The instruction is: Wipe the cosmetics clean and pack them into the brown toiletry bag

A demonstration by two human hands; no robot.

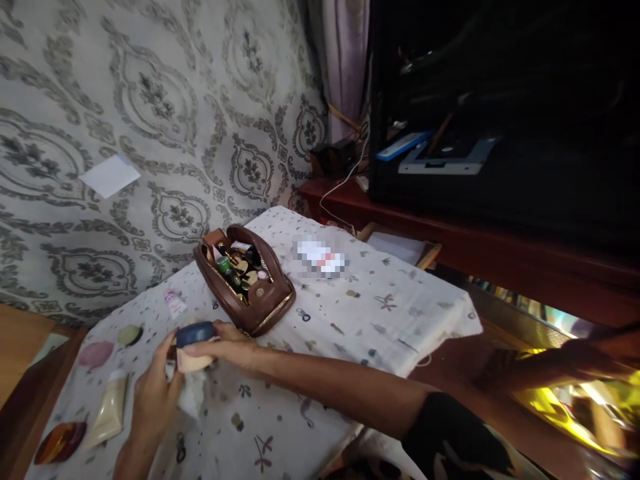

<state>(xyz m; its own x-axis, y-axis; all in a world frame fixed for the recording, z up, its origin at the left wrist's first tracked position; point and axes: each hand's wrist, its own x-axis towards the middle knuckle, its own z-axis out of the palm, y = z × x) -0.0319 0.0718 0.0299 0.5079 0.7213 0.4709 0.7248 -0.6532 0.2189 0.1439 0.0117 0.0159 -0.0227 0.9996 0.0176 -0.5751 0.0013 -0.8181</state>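
A small round jar [196, 335] with a dark blue lid and a pale body is between my hands above the table. My right hand [231, 348] wraps it from the right, thumb across its front. From the left, the fingers of my left hand [156, 390] close on its side. A white tissue-like piece [193, 398] hangs just below the jar; which hand has it I cannot tell. Just beyond my hands stands a brown leather bag [265, 303], unzipped, with small bottles and cosmetics inside, one a green-capped bottle [225, 267].
On the printed tablecloth [360, 327] at left lie a cream tube [109, 407], an amber oval item [60, 442], a pink oval item [96, 353], a pale green round item [130, 335] and a small pink-white tube [175, 302]. A blurred-out phone-like object [320, 257] lies beyond the bag.
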